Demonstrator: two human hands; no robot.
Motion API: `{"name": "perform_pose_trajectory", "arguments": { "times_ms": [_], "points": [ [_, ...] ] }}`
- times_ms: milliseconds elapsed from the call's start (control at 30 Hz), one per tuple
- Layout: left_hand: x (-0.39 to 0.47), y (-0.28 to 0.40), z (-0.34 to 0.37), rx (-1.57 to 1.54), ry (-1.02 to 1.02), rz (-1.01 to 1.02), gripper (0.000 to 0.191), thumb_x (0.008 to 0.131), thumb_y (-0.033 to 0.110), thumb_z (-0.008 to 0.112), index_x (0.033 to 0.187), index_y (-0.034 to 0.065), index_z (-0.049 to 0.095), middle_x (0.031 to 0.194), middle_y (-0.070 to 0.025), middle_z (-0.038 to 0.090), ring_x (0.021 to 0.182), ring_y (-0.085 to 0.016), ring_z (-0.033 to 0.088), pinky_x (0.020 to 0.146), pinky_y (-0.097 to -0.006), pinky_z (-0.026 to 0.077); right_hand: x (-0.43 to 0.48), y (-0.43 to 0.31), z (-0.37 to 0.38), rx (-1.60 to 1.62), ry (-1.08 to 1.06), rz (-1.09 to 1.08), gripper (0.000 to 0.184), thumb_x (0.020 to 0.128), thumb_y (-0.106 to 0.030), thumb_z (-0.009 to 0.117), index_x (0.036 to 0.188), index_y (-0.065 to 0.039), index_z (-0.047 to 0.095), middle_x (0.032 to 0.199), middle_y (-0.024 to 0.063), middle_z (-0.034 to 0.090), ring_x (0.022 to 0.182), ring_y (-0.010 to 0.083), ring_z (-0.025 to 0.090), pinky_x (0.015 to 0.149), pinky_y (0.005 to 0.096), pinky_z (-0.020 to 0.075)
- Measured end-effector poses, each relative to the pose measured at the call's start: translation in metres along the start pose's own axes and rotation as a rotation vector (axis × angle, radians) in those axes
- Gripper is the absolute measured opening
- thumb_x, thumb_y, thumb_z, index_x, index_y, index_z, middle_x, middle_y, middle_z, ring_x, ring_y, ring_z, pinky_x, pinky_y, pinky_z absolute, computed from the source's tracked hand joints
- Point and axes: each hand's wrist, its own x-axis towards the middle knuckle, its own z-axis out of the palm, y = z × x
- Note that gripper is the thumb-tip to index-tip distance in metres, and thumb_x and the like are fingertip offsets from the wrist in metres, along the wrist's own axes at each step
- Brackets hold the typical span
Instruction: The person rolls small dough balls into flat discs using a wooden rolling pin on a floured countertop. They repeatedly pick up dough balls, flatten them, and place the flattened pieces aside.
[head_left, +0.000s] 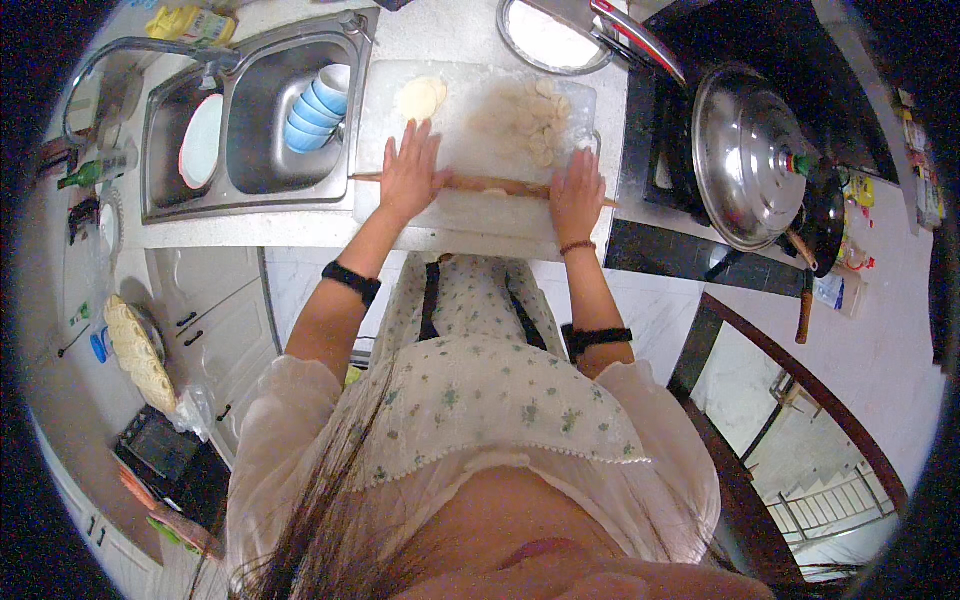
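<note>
A thin wooden rolling pin (499, 185) with tapered ends lies crosswise on a pale, translucent cutting board (465, 214). Flat on its left part rests my left hand (411, 171), fingers stretched out. My right hand (577, 187) presses the right part the same way, palm down. A small piece of dough (495, 193) shows at the near side of the pin, mostly hidden by it. Beyond my left fingertips are thin round dough wrappers (422, 97), overlapping. Several small flattened dough pieces (547, 120) lie in flour (495, 105) at the board's far right.
Left of the board is a double steel sink (240, 201) with stacked blue bowls (311, 124) and a white plate (202, 142). A metal basin of white powder (551, 34) stands behind. To the right, a large domed lid (742, 157) covers a wok on the stove.
</note>
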Motion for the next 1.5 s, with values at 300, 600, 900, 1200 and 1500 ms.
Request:
{"name": "perform_pose_trajectory", "arguments": {
  "times_ms": [300, 600, 900, 1200, 1500],
  "points": [
    [-0.066, -0.009, 0.030, -0.254, 0.094, 0.084, 0.028, 0.073, 0.022, 0.071, 0.097, 0.0103, 0.062, 0.129, -0.0077, 0.047, 0.133, -0.025, 0.033, 0.108, -0.0536, 0.021, -0.040, -0.019, -0.020, 0.372, -0.253, -0.265, 0.047, 0.081, -0.021, 0.064, 0.122, -0.003, 0.049, 0.132, 0.0166, 0.046, 0.124, 0.0342, 0.041, 0.103, 0.0428, 0.0337],
    [-0.071, -0.006, 0.016, -0.261, 0.234, 0.129, 0.021, 0.073, 0.019, 0.070, 0.092, 0.0129, 0.064, 0.118, -0.0043, 0.053, 0.126, -0.021, 0.042, 0.108, -0.0527, 0.021, 0.004, -0.046, -0.021, 0.729, -0.745, -0.260, 0.033, 0.082, -0.033, 0.060, 0.104, -0.008, 0.061, 0.105, 0.0143, 0.060, 0.101, 0.0331, 0.056, 0.084, 0.0422, 0.0455],
    [-0.095, -0.007, 0.017, -0.216, 0.105, 0.015, 0.020, 0.073, 0.018, 0.070, 0.092, 0.0135, 0.064, 0.114, -0.0038, 0.055, 0.124, -0.020, 0.045, 0.108, -0.0513, 0.022, 0.019, -0.065, -0.014, 0.497, -0.669, -0.343, 0.028, 0.082, -0.031, 0.056, 0.094, -0.006, 0.061, 0.092, 0.0120, 0.061, 0.085, 0.0306, 0.059, 0.074, 0.0403, 0.0471],
    [-0.120, -0.007, 0.011, -0.233, 0.034, -0.019, 0.023, 0.073, 0.016, 0.070, 0.094, 0.0122, 0.063, 0.117, -0.0039, 0.053, 0.127, -0.020, 0.042, 0.109, -0.0514, 0.020, 0.041, -0.080, -0.020, 0.424, -0.437, -0.347, 0.021, 0.088, -0.022, 0.050, 0.100, -0.009, 0.061, 0.105, 0.0118, 0.062, 0.093, 0.0308, 0.059, 0.079, 0.0428, 0.0500],
    [-0.131, -0.007, 0.012, -0.293, 0.061, -0.045, 0.028, 0.071, 0.013, 0.069, 0.098, 0.0109, 0.062, 0.119, -0.0057, 0.052, 0.127, -0.022, 0.041, 0.108, -0.0520, 0.021, 0.043, -0.089, -0.007, 0.519, -0.240, -0.471, 0.022, 0.077, -0.007, 0.053, 0.098, -0.005, 0.059, 0.101, 0.0155, 0.058, 0.099, 0.0343, 0.053, 0.088, 0.0427, 0.0433]
  ]
}}
